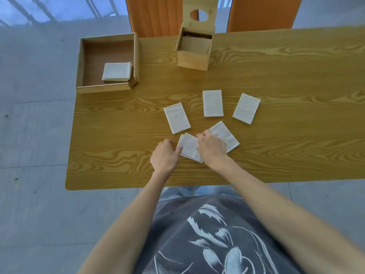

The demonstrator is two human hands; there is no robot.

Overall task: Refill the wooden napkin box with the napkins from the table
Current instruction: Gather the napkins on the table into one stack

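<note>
The wooden napkin box (pixel 192 57) stands at the table's far side, its lid with a round hole (pixel 199 11) tipped up behind it. Several folded white napkins lie spread on the table: one at left (pixel 176 120), one in the middle (pixel 213 103), one at right (pixel 246 108). A small pile of napkins (pixel 188 146) lies near the front; my left hand (pixel 165 157) touches its left edge with its fingertips and my right hand (pixel 212 148) presses on it from the right. Another napkin (pixel 227 135) lies partly under my right hand.
A shallow wooden tray (pixel 107 89) at the far left holds a stack of napkins (pixel 117 71). Two orange chair backs (pixel 156 15) stand behind the table. The table's near edge (pixel 118 186) runs just in front of my torso.
</note>
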